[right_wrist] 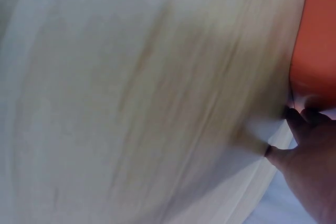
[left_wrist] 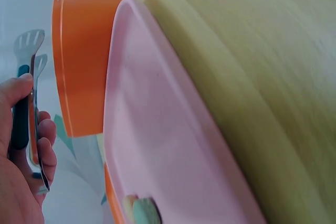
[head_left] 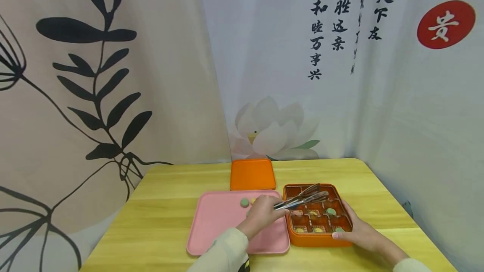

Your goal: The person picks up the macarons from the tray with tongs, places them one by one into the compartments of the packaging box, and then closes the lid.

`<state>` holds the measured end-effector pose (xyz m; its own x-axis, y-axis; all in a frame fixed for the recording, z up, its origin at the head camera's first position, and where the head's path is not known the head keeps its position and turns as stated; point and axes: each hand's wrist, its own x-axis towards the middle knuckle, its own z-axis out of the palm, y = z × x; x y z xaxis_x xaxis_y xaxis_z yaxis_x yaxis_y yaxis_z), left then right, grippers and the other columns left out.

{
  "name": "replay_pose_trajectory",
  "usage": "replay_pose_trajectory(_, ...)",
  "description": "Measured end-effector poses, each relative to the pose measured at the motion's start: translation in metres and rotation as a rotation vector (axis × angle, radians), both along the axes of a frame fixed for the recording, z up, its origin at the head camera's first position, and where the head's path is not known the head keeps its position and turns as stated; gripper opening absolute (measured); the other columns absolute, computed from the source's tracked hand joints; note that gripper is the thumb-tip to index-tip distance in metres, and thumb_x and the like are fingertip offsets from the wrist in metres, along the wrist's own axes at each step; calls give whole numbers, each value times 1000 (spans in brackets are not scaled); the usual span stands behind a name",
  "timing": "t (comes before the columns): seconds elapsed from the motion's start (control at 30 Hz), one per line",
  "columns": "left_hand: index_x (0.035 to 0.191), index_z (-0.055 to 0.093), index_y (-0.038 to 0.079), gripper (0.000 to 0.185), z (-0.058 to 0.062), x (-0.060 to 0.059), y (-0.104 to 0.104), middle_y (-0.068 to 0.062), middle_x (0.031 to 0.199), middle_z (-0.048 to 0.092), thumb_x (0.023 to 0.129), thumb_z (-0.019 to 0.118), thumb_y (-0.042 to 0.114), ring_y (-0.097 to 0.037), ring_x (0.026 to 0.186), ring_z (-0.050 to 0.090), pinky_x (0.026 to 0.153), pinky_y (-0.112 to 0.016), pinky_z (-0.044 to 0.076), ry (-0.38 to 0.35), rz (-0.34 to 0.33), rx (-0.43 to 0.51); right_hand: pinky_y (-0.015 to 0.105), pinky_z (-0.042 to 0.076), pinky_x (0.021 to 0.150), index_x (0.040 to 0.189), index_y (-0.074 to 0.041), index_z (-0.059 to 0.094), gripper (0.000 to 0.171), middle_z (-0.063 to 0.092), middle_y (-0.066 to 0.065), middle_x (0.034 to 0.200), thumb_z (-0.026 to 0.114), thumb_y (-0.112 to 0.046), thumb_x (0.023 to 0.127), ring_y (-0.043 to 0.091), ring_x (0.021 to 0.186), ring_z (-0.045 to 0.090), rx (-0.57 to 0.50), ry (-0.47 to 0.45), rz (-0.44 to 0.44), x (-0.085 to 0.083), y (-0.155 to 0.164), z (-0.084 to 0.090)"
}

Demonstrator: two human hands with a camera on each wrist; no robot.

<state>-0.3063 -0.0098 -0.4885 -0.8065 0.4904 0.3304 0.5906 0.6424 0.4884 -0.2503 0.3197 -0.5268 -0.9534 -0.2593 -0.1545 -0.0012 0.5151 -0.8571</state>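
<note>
Light wood surface (head_left: 170, 217) is sitting in a corner of printed curtains, leaves on one, a lotus and calligraphy on the other. Left hand (head_left: 261, 215) is gripping metal tongs (head_left: 302, 200) over the orange compartment box (head_left: 317, 238); right hand (head_left: 359, 232), fingers straight, is touching the box's near corner. Pink tray (head_left: 219, 226) is lying just beside it.

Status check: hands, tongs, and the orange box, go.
Left hand grips tongs over orange box. Right hand steadies box's near edge. Nothing blocking.

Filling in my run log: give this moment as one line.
left hand: grips tongs | tongs: over orange compartment box | right hand: steadies box
</note>
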Motion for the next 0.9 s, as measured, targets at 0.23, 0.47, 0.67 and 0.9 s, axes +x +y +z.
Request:
replay_pose_trajectory(0.23,80,72,23,11,2,-3,-21,18,58,50,85,79,30,-1,52,38,53,-25,33,-16,38,78,64,34,102,155,-7,-20,114,6,39,155,72,-31,91,50,131,41,-14,-10,-1,2,0,1)
replay_pose_trajectory(0.47,94,77,17,12,7,-9,-56,12,71,63,86,78,26,-2,55,47,51,-21,41,-93,51,148,65,34,102,155,-9,-20,113,4,39,155,71,-31,92,52,132,38,-3,-22,1,1,0,3)
replay_pose_trajectory(0.67,110,77,19,24,7,-11,-91,7,92,72,86,78,26,-4,58,45,49,-22,38,-68,95,148,63,36,101,155,-9,-20,112,7,39,155,71,-30,92,49,130,43,-8,-6,5,1,-1,3)
replay_pose_trajectory(0.9,88,74,23,5,-2,-3,-138,13,66,56,85,79,24,-2,55,40,50,-21,34,-31,129,103,55,41,100,155,-11,-19,113,13,39,154,72,-29,91,43,127,48,-47,-22,3,2,-1,1)
